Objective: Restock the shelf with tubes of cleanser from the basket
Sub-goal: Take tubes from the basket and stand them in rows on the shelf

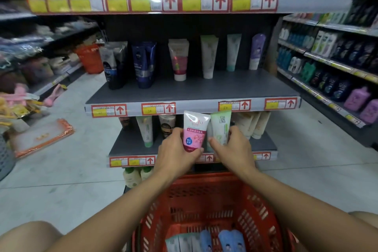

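Left hand [176, 150] grasps the pink tube [194, 131], right hand [233, 149] the green tube [221, 127]; stand each upright behind its matching row on the shelf [192, 91].

1. There is a single view, from a wide-angle camera worn on the person's head.
2. It faces forward and downward, square onto the end shelf [192, 90] of a shop aisle.
3. It sits close: both forearms reach up from the bottom edge, with the red basket [214, 206] directly beneath.
4. Straight lines bow toward the frame edges, and the side aisles appear blurred.
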Demonstrator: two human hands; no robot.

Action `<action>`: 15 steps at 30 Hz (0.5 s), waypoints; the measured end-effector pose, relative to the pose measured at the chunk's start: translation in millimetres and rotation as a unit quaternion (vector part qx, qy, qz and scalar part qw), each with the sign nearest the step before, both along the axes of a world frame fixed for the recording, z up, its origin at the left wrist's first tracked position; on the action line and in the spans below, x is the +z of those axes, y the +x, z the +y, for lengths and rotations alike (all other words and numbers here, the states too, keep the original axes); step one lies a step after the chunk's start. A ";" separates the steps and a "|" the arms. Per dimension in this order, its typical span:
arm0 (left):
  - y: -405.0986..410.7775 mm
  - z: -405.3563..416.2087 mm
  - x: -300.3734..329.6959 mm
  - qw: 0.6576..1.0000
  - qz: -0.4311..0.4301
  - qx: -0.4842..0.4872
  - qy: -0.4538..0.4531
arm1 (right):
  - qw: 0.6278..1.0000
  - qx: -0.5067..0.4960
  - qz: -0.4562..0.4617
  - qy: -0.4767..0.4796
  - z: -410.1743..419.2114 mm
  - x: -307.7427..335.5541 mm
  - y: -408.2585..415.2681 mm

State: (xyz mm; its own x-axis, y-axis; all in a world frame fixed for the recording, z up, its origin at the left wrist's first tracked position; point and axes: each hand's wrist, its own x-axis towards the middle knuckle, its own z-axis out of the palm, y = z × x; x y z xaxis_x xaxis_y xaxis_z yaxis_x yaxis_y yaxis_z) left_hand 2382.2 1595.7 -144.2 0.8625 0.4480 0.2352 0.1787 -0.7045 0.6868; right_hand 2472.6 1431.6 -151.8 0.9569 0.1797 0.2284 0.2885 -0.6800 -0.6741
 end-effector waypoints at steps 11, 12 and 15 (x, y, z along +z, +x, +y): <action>34.6 14.7 63.0 0.993 -0.113 0.013 -0.013 | 0.993 0.030 -0.100 0.051 18.7 72.6 32.3; 37.3 15.1 68.3 0.993 -0.121 0.009 -0.011 | 0.992 0.033 -0.109 0.056 20.0 77.5 35.9; 46.3 17.7 81.9 0.990 -0.143 0.001 -0.005 | 0.987 0.040 -0.131 0.084 22.7 89.2 47.7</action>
